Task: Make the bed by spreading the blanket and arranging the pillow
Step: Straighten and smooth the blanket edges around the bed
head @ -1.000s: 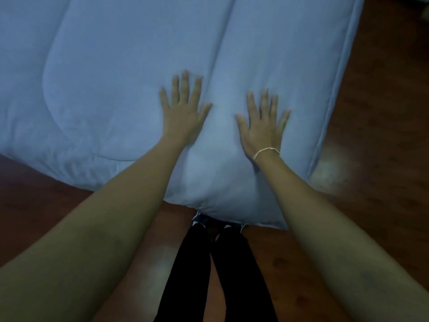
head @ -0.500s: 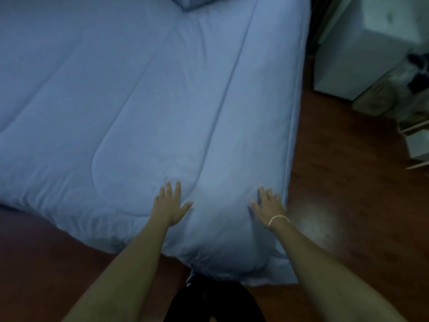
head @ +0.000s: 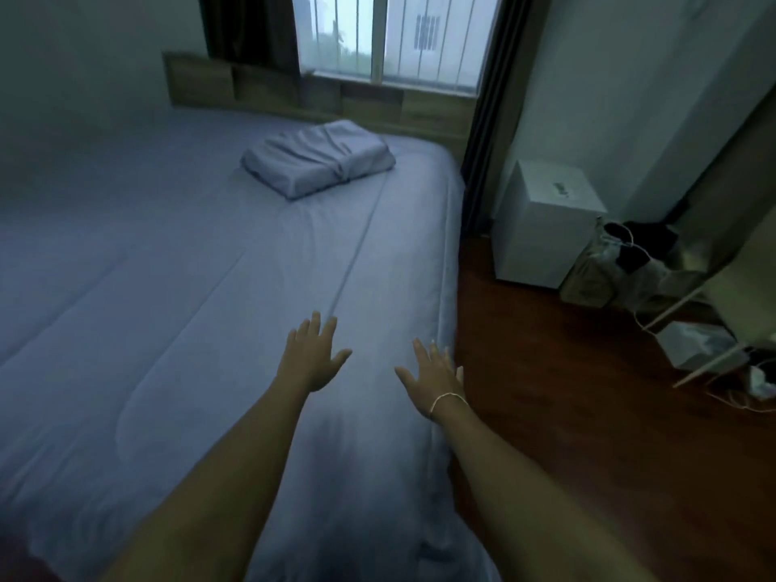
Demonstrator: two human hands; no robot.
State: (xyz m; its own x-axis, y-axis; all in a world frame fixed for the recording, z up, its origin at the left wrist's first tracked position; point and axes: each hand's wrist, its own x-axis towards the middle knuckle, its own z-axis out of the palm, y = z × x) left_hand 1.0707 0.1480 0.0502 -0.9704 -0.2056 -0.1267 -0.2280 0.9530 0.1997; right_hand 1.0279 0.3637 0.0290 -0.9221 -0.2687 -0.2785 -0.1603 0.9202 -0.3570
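Observation:
A pale blue quilted blanket [head: 201,312] lies spread flat over the whole bed. A rumpled pillow [head: 317,163] in the same colour sits at the far right of the bed, near the wooden headboard [head: 268,88]. My left hand [head: 313,357] is stretched out over the blanket near the foot end, fingers straight and spread. My right hand [head: 434,378], with a thin bracelet at the wrist, is also spread flat by the blanket's right edge. Neither hand holds anything. Whether the palms touch the blanket is unclear.
Dark wooden floor [head: 588,434] runs along the bed's right side. A white cabinet [head: 546,228] stands by the wall near the window [head: 390,39]. Bags and cables [head: 621,266] clutter the far right, beside a slanted white rack [head: 693,354].
My head has lifted, so the pillow, headboard and window now show. Both hands moved forward along the blanket from the foot corner and stay flat and spread.

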